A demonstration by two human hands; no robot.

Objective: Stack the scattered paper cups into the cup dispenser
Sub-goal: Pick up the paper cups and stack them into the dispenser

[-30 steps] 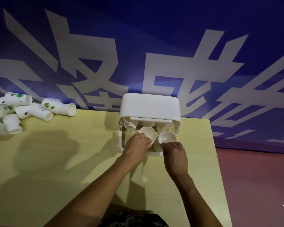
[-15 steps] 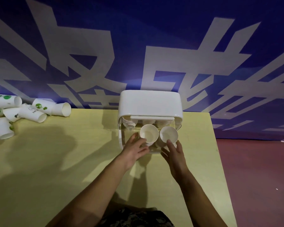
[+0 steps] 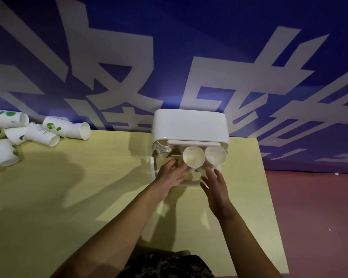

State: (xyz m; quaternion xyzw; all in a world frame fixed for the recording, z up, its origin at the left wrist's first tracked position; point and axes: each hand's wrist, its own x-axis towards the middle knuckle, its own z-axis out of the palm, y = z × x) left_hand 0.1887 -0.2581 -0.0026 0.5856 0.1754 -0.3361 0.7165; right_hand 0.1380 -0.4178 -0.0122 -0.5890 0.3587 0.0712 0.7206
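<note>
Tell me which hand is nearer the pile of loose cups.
Left. The left hand is at the dispenser, on the side toward the cup pile; the right hand is farther away.

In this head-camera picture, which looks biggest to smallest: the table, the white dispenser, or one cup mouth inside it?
1. Yellow table, by far the largest.
2. White cup dispenser.
3. Left cup mouth; the right cup mouth beside it looks about the same, so no ranking between those two.
</note>
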